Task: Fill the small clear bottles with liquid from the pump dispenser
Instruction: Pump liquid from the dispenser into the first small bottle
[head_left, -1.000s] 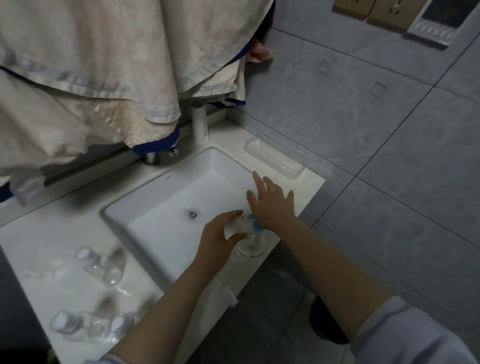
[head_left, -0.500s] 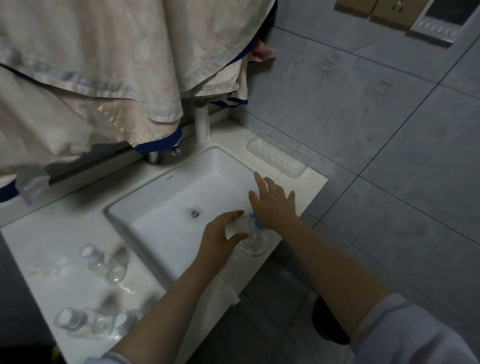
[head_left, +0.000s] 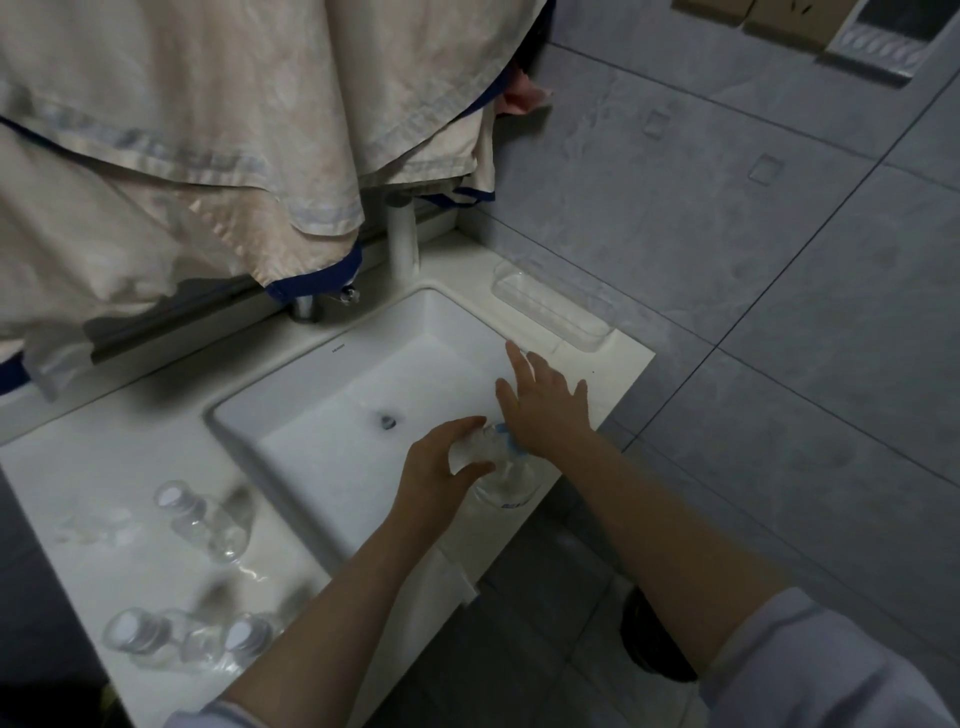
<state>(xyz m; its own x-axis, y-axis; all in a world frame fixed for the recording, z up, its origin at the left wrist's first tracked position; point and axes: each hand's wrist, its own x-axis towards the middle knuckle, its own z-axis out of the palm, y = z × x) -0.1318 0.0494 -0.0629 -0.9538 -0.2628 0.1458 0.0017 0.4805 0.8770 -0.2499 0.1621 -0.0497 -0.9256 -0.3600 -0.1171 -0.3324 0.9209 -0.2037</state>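
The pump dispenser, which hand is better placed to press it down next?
Right. The right hand lies flat over the pump dispenser top, ready to push. The left hand is wrapped around a small clear bottle held at the spout.

It was a home bathroom: a white sink (head_left: 332, 415) was set in a white counter (head_left: 93, 467), with a tap (head_left: 311, 306) at its far edge, towels (head_left: 208, 130) hanging above, and grey wall tiles (head_left: 753, 312) on the right.
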